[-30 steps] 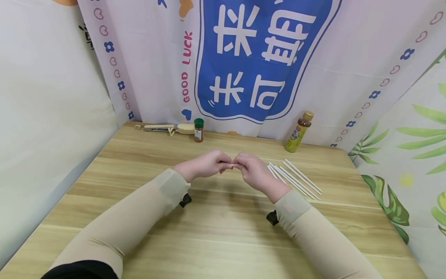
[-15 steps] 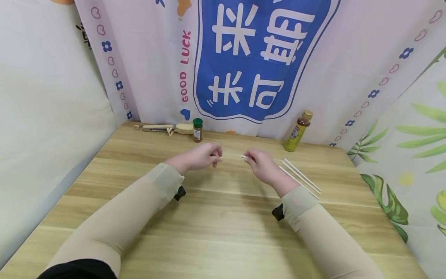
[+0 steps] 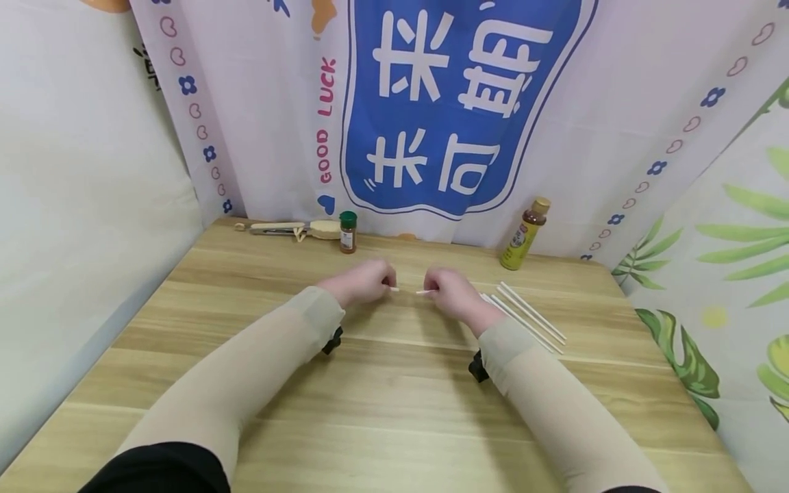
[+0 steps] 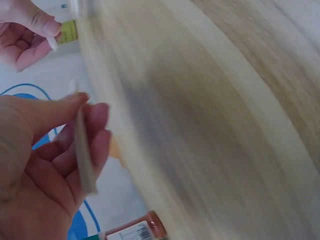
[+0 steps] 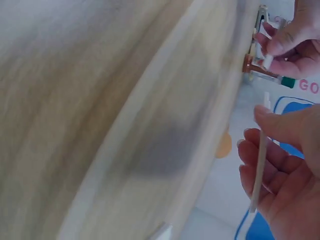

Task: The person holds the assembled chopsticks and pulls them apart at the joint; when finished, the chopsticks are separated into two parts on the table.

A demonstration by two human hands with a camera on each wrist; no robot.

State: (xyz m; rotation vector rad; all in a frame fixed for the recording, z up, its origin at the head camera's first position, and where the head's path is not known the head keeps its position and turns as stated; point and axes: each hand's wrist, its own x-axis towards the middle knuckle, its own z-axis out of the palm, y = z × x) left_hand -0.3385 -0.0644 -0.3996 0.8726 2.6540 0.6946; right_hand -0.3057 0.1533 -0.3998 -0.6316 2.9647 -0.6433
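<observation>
My left hand [image 3: 370, 279] pinches a short piece of white stick [image 4: 84, 150] between thumb and fingers. The piece lies across the inside of the fingers in the left wrist view. A similar short white stick piece [image 5: 260, 160] is pinched in my right hand [image 3: 453, 291], its end jutting past the thumb. Both hands are above the middle of the table, with the piece ends facing each other across a small gap. Several long white sticks [image 3: 531, 313] lie on the table to the right, partly behind the right forearm. Their material cannot be told.
At the back left stand a green-capped spice jar [image 3: 348, 233] and, lying beside it, tongs with pale handles [image 3: 280, 229]. A yellow-labelled bottle [image 3: 520, 236] of brown liquid stands at the back right. A printed curtain [image 3: 265, 103] hangs behind the wooden table [image 3: 382, 424].
One second ago the hands met at a small white stick. They then parted, a piece in each. Now they are closer together again and slightly lower in view.
</observation>
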